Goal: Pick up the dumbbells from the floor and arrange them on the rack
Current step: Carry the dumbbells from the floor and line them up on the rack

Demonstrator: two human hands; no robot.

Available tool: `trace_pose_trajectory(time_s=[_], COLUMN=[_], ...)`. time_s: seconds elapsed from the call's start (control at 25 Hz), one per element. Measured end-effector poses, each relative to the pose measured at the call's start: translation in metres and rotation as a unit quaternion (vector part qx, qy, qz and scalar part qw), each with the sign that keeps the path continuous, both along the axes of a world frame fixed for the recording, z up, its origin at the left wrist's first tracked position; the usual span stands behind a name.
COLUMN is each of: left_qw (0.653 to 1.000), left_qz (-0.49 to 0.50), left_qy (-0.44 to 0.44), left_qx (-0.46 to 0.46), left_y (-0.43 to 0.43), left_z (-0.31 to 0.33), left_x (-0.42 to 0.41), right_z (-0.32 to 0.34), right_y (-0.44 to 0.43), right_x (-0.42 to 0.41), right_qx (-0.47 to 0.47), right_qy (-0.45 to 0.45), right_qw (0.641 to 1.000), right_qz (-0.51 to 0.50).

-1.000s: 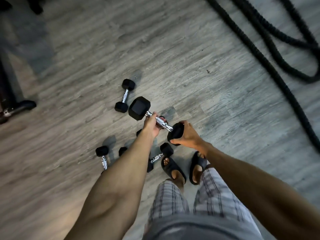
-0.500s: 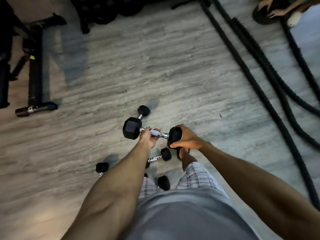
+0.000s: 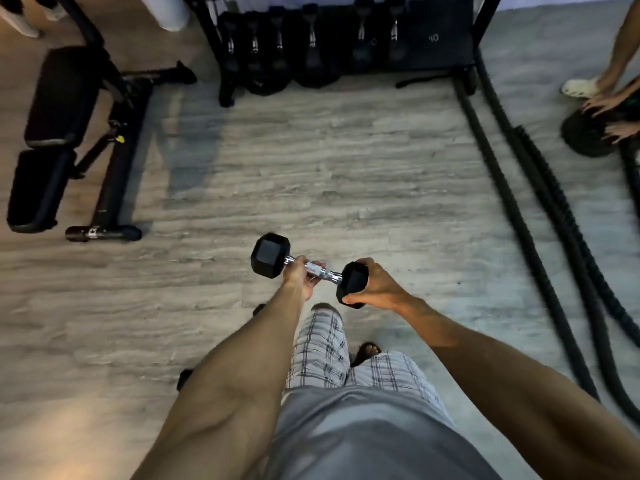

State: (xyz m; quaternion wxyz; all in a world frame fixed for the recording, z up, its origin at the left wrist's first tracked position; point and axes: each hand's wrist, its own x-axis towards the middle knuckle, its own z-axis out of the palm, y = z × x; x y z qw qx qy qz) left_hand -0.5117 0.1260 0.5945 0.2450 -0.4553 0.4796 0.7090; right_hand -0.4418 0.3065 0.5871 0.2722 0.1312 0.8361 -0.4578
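I hold a black hex dumbbell (image 3: 268, 254) with a chrome handle level in front of my waist, above the floor. My left hand (image 3: 300, 276) grips the handle near its left head. My right hand (image 3: 372, 285) cups the right head from the side. The black dumbbell rack (image 3: 481, 15) stands at the far end of the floor, with several dumbbells (image 3: 311, 46) on its low shelf and bare shelf at its right end. Dark ends of other dumbbells on the floor peek out beside my left arm (image 3: 184, 378).
A black weight bench (image 3: 59, 133) lies at the left. Thick black battle ropes (image 3: 540, 209) run along the floor on the right. Another person's hands (image 3: 602, 105) rest on a dark round weight (image 3: 585, 136) at the far right. Grey wood floor stretches between me and the rack.
The view has swung up from the floor dumbbells to the rack. The held dumbbell has risen and levelled, with both hands in the same grip. The floor dumbbells have dropped behind my arm and legs.
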Motion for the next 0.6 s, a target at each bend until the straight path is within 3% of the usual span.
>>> trace_pose_trajectory(time_s=[0.6], left_qw=[1.000], left_qz=[-0.023], left_qy=[0.008], left_qx=[0.001], left_y=[-0.002], left_z=[-0.012], left_x=[-0.362], right_z=[0.008], right_y=[0.000], right_x=[-0.371], right_qx=[0.022], right_qy=[-0.016], right_qw=[0.999], right_qz=[0.033])
